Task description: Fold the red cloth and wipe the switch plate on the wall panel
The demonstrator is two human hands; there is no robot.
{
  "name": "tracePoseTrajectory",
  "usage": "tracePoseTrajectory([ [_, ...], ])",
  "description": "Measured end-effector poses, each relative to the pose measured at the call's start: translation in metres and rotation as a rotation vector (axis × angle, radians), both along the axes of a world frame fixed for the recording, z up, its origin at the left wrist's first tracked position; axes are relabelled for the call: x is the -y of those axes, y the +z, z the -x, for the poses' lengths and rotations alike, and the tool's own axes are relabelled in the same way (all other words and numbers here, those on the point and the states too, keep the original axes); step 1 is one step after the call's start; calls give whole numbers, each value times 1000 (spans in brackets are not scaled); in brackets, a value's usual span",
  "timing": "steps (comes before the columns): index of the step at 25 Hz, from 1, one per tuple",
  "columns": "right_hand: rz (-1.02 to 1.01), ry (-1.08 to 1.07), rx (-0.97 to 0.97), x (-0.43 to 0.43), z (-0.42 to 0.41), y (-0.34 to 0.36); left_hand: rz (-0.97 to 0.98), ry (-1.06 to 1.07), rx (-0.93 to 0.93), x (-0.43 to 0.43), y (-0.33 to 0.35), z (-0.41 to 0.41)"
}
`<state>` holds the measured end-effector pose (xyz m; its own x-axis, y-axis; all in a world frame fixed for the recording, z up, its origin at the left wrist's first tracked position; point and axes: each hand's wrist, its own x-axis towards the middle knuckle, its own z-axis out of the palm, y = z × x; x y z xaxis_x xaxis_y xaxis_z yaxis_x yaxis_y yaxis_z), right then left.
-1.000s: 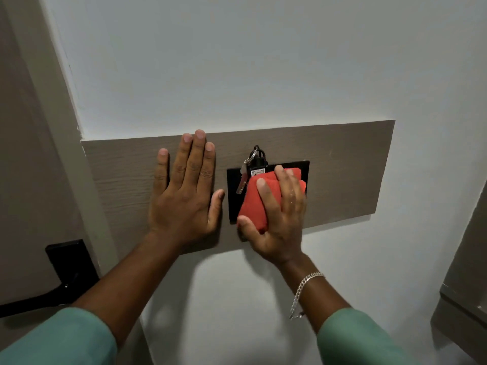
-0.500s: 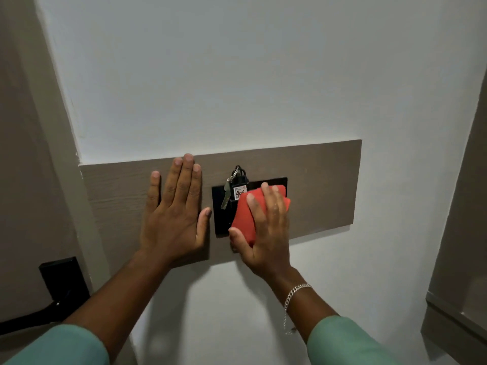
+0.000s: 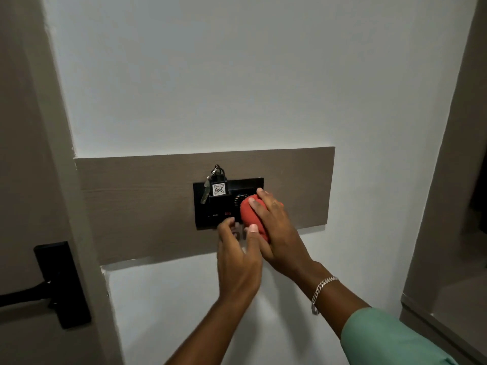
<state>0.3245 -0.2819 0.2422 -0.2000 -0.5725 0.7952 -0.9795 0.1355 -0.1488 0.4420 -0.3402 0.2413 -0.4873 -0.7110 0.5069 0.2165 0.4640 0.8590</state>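
Right hand [image 3: 276, 227] grips the red cloth [image 3: 250, 217], bunched into a thick wad, and presses it against the right end of the black switch plate [image 3: 210, 206] on the brown wall panel [image 3: 131, 206]. The wad's long axis runs steeply, top edge beside the round dial [image 3: 238, 200], bottom hanging below the plate's lower edge. Left hand [image 3: 237, 259] comes up from below, fingers loosely curled, holding nothing, fingertips at the plate's bottom edge, just left of the cloth. A key tag marked 406 [image 3: 219, 189] hangs to the upper left of both hands. Everything left to wipe lies leftward of the cloth, so the right hand, already on it, looks the one to sweep that way.
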Motion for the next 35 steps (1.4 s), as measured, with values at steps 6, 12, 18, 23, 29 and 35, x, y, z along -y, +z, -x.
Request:
tracePoseTrajectory([
  [6, -55, 88, 451, -70, 34, -19, -354, -302, 41, -46, -5, 69],
  [12, 101, -40, 1277, -179, 129, -44, -605, -373, 81, -128, -47, 181],
  [18, 272, -313, 1528, -295, 244, -107, -639, -375, 318, -240, -129, 303],
  [23, -130, -749, 1040, -379, 319, -182, -800, -501, 563, -333, -224, 376],
  [29, -461, -872, 958, -432, 392, -269, -1004, -827, 716, -365, -295, 413],
  [35, -315, -1042, 786, -426, 405, -290, -326, -604, 852, -310, -300, 405],
])
